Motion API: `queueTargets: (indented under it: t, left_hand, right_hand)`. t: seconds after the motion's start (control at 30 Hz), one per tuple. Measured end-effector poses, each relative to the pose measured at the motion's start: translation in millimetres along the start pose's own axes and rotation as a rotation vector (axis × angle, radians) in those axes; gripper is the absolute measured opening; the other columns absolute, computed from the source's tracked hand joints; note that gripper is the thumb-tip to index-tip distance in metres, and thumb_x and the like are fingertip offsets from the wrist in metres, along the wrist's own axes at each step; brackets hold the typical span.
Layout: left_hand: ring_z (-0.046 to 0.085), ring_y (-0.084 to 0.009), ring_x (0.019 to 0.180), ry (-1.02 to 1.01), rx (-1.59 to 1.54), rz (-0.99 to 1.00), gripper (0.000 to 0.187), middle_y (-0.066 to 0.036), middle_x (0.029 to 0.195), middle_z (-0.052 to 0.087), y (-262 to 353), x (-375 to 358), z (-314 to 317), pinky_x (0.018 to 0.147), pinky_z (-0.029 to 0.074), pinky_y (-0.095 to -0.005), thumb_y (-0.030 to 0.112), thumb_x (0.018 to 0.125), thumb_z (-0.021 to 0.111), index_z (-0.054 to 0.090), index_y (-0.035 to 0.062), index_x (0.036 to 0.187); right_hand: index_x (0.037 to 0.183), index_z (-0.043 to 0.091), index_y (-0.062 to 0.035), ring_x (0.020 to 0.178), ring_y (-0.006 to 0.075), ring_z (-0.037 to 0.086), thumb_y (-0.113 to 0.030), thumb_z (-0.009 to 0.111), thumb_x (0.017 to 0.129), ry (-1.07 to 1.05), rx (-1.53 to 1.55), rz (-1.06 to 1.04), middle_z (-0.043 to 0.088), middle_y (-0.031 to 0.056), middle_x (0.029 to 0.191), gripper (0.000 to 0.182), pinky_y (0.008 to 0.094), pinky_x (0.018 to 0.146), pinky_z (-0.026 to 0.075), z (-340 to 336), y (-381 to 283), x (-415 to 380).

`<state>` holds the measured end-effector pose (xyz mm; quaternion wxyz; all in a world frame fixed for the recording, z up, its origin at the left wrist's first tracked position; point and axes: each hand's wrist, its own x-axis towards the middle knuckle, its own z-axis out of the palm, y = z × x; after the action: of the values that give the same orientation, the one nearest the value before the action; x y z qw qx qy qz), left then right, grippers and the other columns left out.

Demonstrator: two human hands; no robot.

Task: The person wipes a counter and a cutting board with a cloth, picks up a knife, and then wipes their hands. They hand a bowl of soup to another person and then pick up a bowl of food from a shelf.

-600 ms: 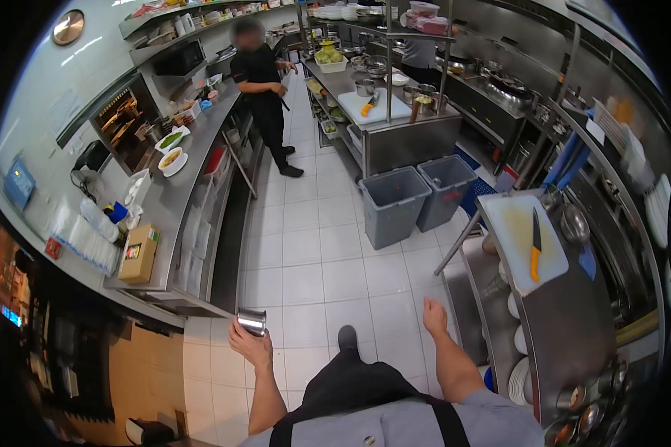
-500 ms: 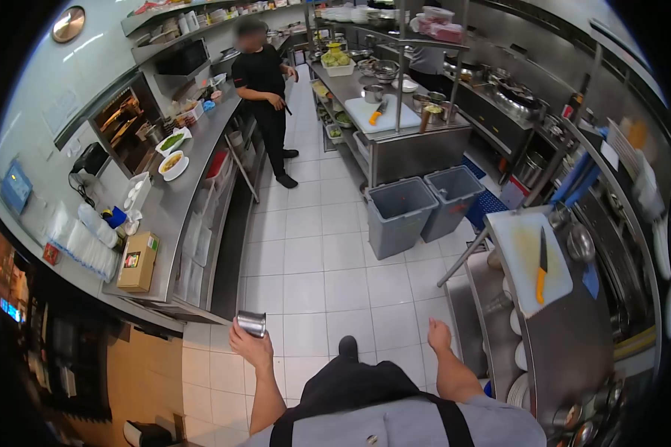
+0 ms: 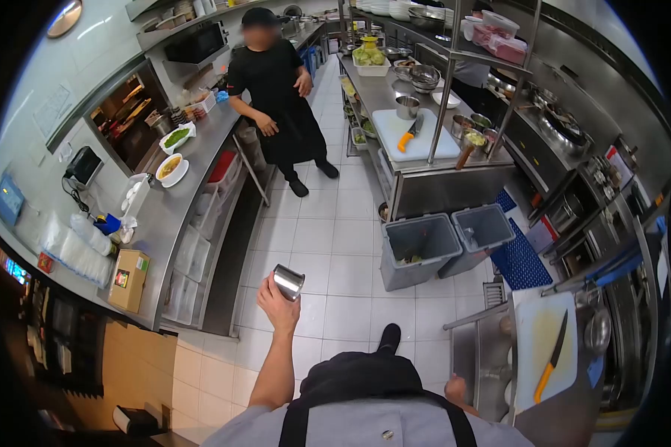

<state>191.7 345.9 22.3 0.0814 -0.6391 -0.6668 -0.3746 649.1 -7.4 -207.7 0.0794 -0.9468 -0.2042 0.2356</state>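
My left hand (image 3: 279,304) is closed round a shiny steel cup (image 3: 288,282), tilted on its side over the white floor tiles. Low on the right, my right hand (image 3: 455,388) hangs beside the steel shelf unit; it is small and partly hidden, so its fingers cannot be made out. Near that side, a knife with an orange handle (image 3: 546,380) lies on a white cutting board (image 3: 529,313). Another orange-handled knife (image 3: 406,139) rests on the far cutting board (image 3: 434,145), beside a steel pot (image 3: 407,108).
A person in black (image 3: 272,97) stands in the aisle, facing this way. Two grey bins (image 3: 419,257) are at the end of the middle counter. Along the left counter (image 3: 201,160) are a bowl of food (image 3: 171,170) and a cardboard box (image 3: 129,281). A blue mat (image 3: 520,257) lies right.
The view has moved forward. My left hand has lifted the cup and carried it ahead and to the right. My right hand has dropped lower. The person in black has turned and stands nearer.
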Motion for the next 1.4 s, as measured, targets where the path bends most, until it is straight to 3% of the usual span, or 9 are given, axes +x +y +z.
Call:
queueTargets:
  t: [0.43,0.53,0.63,0.73,0.83,1.0,1.13,1.33,1.4]
  left_hand:
    - [0.045,-0.0387,0.118,-0.143,-0.235,0.297,0.077,-0.021,0.125,0.050,142.8,49.4,107.5,0.103,0.034,-0.0481,0.011,0.064,0.078,0.046,0.0022,0.134]
    - [0.046,-0.0410,0.117,-0.238,-0.315,-0.052,0.075,-0.024,0.122,0.051,154.9,33.7,177.8,0.101,0.037,-0.0490,0.018,0.068,0.080,0.046,-0.0024,0.132]
    - [0.048,-0.0404,0.118,-0.523,-0.434,0.299,0.075,-0.025,0.125,0.052,200.8,44.3,197.3,0.103,0.036,-0.0482,0.024,0.075,0.077,0.042,-0.0010,0.137]
    - [0.059,-0.0273,0.104,-1.096,-1.005,-0.271,0.055,-0.019,0.124,0.056,249.8,42.9,248.7,0.087,0.049,-0.0365,0.024,0.092,0.065,0.043,0.0033,0.137]
    - [0.060,-0.0238,0.101,-1.512,-0.824,-0.361,0.053,-0.012,0.121,0.059,305.3,5.8,261.5,0.074,0.053,-0.0371,0.040,0.095,0.058,0.046,0.0096,0.136]
    - [0.056,-0.0282,0.114,-2.014,-0.753,0.020,0.063,-0.008,0.128,0.055,378.5,-33.3,240.6,0.081,0.052,-0.0509,0.062,0.093,0.046,0.045,0.0149,0.135]
    - [0.054,-0.0305,0.118,-2.206,-0.729,0.075,0.070,-0.011,0.134,0.051,400.7,-74.3,196.1,0.087,0.050,-0.0522,0.064,0.094,0.045,0.041,0.0131,0.142]
    - [0.051,-0.0329,0.123,-2.619,-0.690,-0.085,0.072,-0.019,0.144,0.042,394.5,-114.7,149.3,0.099,0.044,-0.0438,0.060,0.097,0.040,0.033,0.0094,0.149]
    - [0.053,-0.0311,0.121,-2.596,-0.651,0.196,0.069,-0.018,0.141,0.046,396.5,-110.5,154.1,0.098,0.045,-0.0426,0.056,0.098,0.042,0.035,0.0096,0.148]
  right_hand:
    - [0.094,0.069,-0.0027,0.095,0.0430,0.062,-0.024,0.041,0.098,0.200,0.309,-0.654,0.067,0.0239,0.097,0.035,0.0516,0.082,0.048,-96.6,-288.5,181.3]
    - [0.099,0.068,-0.0040,0.095,0.0383,0.064,-0.020,0.045,0.094,0.070,0.205,-0.600,0.067,0.0220,0.098,0.029,0.0491,0.084,0.050,-104.2,-318.0,167.7]
    - [0.125,0.056,-0.0091,0.107,0.0387,0.060,-0.018,0.053,0.091,-0.113,0.176,-0.520,0.059,0.0217,0.119,0.036,0.0471,0.091,0.049,-149.9,-351.8,108.6]
    - [0.144,0.038,-0.0179,0.114,0.0401,0.056,-0.017,0.059,0.089,0.026,0.370,-0.524,0.045,0.0221,0.137,0.059,0.0468,0.094,0.048,-175.1,-339.0,51.7]
    - [0.153,0.023,-0.0265,0.122,0.0417,0.050,-0.020,0.068,0.086,0.109,0.381,-0.441,0.029,0.0242,0.149,0.081,0.0461,0.100,0.045,-180.3,-297.5,1.7]
    - [0.155,0.014,-0.0308,0.133,0.0459,0.039,-0.031,0.075,0.081,0.232,0.454,-0.209,0.019,0.0319,0.152,0.096,0.0446,0.108,0.039,-178.4,-248.5,-39.0]
    - [0.126,0.058,-0.0134,0.132,0.0448,0.041,-0.043,0.079,0.075,0.462,0.697,-0.028,0.027,0.0337,0.148,0.063,0.0431,0.106,0.041,-181.3,-225.0,-69.5]
    - [0.092,0.064,-0.0108,0.118,0.0412,0.053,-0.041,0.082,0.072,0.801,0.551,0.015,0.047,0.0241,0.136,0.041,0.0430,0.095,0.048,-186.6,-149.8,-137.0]
    - [0.086,0.064,-0.0120,0.113,0.0405,0.056,-0.043,0.083,0.070,0.914,0.471,0.029,0.053,0.0233,0.129,0.040,0.0436,0.092,0.050,-202.1,-109.5,-160.5]
